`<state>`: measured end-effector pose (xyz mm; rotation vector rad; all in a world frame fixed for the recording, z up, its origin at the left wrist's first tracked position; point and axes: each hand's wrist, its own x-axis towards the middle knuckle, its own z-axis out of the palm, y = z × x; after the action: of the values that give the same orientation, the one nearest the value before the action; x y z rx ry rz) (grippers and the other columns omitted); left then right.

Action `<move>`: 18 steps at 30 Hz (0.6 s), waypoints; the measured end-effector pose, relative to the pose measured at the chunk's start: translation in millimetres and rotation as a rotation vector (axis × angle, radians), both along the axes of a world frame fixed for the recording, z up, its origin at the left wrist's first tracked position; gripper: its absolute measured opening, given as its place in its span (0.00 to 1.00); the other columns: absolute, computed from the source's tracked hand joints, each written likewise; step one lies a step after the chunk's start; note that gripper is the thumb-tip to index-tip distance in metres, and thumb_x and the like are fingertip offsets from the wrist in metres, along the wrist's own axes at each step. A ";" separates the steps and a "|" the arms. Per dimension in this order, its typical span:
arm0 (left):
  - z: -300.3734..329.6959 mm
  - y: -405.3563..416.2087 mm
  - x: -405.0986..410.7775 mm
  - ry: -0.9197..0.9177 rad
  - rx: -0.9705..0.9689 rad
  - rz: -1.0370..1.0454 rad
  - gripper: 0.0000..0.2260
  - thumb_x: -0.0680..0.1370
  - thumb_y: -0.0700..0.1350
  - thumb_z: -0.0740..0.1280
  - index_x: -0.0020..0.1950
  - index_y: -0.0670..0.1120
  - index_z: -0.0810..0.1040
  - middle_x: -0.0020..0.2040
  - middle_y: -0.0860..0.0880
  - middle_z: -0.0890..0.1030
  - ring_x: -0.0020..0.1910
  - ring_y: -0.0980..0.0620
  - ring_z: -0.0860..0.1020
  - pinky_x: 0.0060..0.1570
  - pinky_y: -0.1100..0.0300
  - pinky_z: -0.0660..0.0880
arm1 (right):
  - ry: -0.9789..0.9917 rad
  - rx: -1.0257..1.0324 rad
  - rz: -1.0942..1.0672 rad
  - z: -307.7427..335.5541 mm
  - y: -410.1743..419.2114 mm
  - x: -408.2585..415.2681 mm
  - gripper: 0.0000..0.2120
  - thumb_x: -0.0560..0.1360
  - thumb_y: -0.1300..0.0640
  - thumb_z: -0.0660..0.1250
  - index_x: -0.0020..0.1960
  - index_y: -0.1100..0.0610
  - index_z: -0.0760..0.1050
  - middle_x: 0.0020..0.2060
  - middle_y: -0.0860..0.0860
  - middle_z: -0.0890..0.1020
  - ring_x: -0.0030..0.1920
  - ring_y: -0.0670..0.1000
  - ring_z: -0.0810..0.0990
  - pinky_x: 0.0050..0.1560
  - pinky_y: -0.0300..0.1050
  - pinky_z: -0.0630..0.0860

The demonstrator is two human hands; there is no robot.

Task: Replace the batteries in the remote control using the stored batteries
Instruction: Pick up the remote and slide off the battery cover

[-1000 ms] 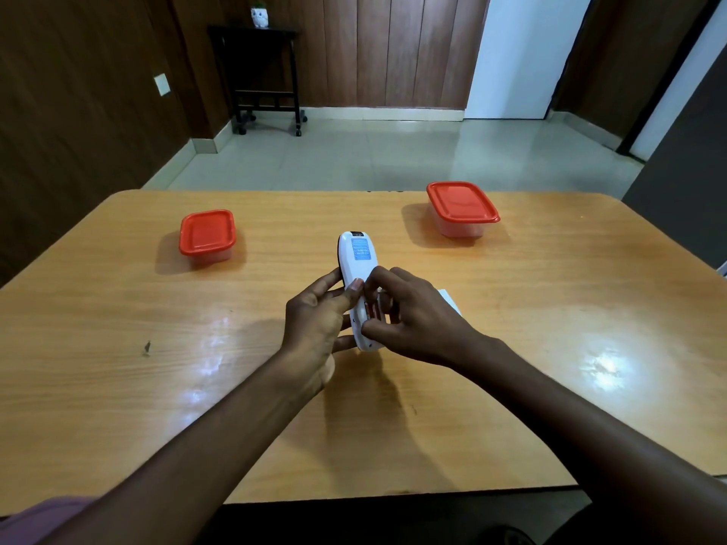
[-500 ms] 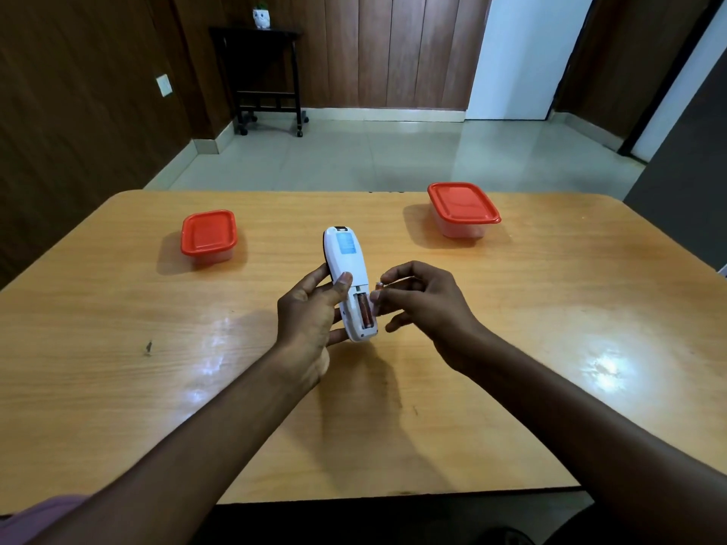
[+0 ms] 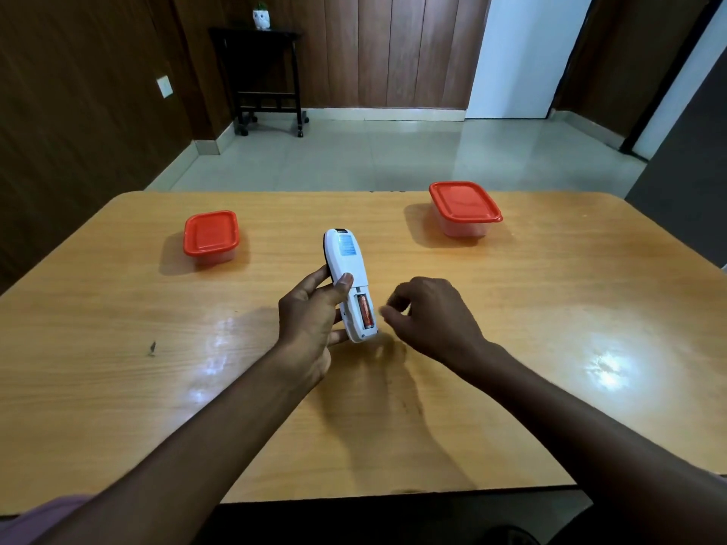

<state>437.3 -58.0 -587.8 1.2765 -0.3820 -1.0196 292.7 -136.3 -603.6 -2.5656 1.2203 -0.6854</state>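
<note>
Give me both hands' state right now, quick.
Left hand: grips the remote control, back up, compartment open.
Right hand: fingers curled beside the remote; whether it holds anything cannot be told.

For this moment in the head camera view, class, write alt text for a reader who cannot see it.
A left hand holds a white remote control back-up over a wooden table, its battery compartment open with one orange battery showing. The right hand hovers beside it, fingers curled. Two red-lidded containers sit farther back, one on the left and one on the right.
</note>
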 end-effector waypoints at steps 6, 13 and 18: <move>0.3 -0.2 -4.1 -0.006 -0.018 -0.005 0.19 0.75 0.41 0.74 0.66 0.50 0.80 0.53 0.43 0.87 0.52 0.40 0.85 0.47 0.36 0.82 | -0.200 0.142 0.017 2.9 18.2 7.7 0.11 0.71 0.48 0.73 0.48 0.52 0.79 0.35 0.45 0.83 0.35 0.44 0.80 0.38 0.47 0.79; -0.2 0.8 -9.7 0.009 -0.025 -0.002 0.19 0.75 0.40 0.75 0.64 0.49 0.80 0.50 0.46 0.87 0.50 0.41 0.86 0.38 0.45 0.83 | -0.263 0.104 -0.051 -0.6 25.7 11.6 0.10 0.70 0.52 0.72 0.49 0.54 0.80 0.32 0.47 0.83 0.33 0.47 0.82 0.39 0.49 0.80; -2.2 1.1 -7.4 -0.012 0.016 0.010 0.19 0.74 0.41 0.76 0.65 0.48 0.79 0.50 0.45 0.87 0.48 0.42 0.86 0.34 0.48 0.83 | -0.221 0.098 -0.070 -0.1 26.4 11.2 0.12 0.69 0.55 0.71 0.51 0.55 0.80 0.34 0.49 0.85 0.36 0.51 0.83 0.40 0.50 0.80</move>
<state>429.8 -56.9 -589.9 1.2986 -0.3768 -1.0087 303.9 -109.9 -603.7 -2.3068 1.2426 -0.8741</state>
